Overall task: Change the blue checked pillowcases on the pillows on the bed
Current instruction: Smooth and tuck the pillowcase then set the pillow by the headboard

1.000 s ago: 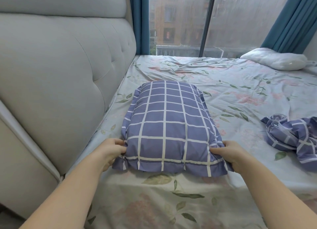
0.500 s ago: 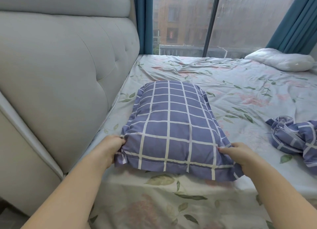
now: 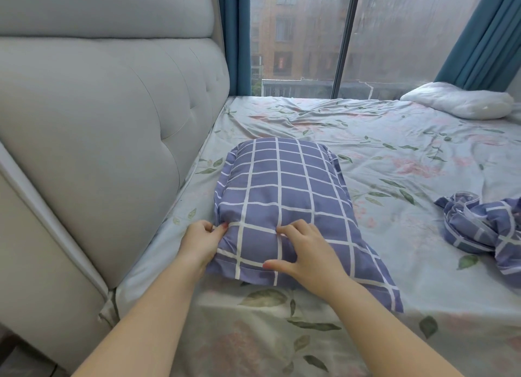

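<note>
A pillow in a blue checked pillowcase [image 3: 282, 190] lies lengthwise on the floral bed sheet [image 3: 394, 156], close to the headboard. My left hand [image 3: 201, 242] pinches the case at its near left corner. Spread over the near end of the pillow, my right hand [image 3: 306, 252] presses and grips the fabric there. A second blue checked pillowcase [image 3: 485, 230] lies crumpled on the sheet at the right. A bare white pillow [image 3: 459, 104] rests at the far right by the window.
The padded grey headboard [image 3: 112, 128] rises along the left. A large window [image 3: 380, 38] with teal curtains [image 3: 485, 35] runs behind the far edge of the bed. The bed's near edge drops off just below the pillow.
My right hand left the pillow's near right corner and moved left onto the middle of its near end. The case's right corner now lies loose and flat. My left hand stays at the left corner.
</note>
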A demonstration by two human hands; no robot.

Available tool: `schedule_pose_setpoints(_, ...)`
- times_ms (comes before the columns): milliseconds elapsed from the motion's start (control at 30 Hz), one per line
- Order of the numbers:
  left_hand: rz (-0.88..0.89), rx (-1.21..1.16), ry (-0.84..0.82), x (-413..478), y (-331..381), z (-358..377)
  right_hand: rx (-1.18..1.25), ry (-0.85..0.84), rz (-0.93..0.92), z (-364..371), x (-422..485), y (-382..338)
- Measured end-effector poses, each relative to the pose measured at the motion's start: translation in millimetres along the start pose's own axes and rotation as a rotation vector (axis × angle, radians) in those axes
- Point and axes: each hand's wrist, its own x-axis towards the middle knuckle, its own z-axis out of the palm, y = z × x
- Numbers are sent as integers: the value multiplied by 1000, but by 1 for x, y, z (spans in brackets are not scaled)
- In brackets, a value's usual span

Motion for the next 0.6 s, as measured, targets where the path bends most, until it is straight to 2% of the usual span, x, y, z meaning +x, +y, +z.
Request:
schedule_pose_setpoints(200,-103,-171,60,-10,0,3,70,177,44,33,11,5)
schedule_pose_setpoints(333,-134,-210,-17,-11,1,8,-139,322,31,52,13,10)
schedule_pose_setpoints(467,8,86,54,-8,4,20,-304,377,6,57,23,12)
schedule_pose_setpoints(600,92,333,59,-7,12,28,-344,271,49,48,36,9)
